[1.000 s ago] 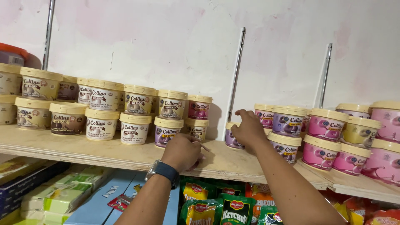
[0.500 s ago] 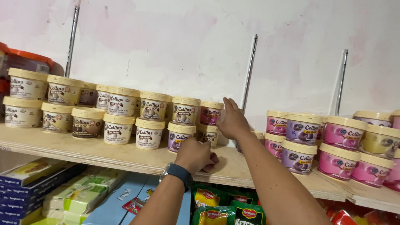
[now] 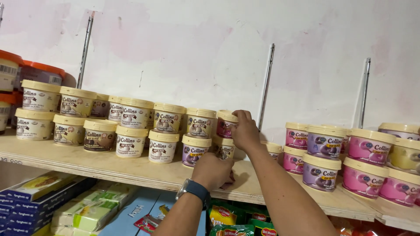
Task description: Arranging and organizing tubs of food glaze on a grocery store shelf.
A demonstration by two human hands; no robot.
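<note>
Right grip [image 3: 246,130] on pink tub [image 3: 226,124], plywood shelf [image 3: 109,168], whitewashed wall [image 3: 197,52].

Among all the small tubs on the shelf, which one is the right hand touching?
The right hand rests on the pink tub at the right end of the left group's upper row. It has a cream lid and sits atop another tub; its neighbours there have brown or cream labels.
</note>
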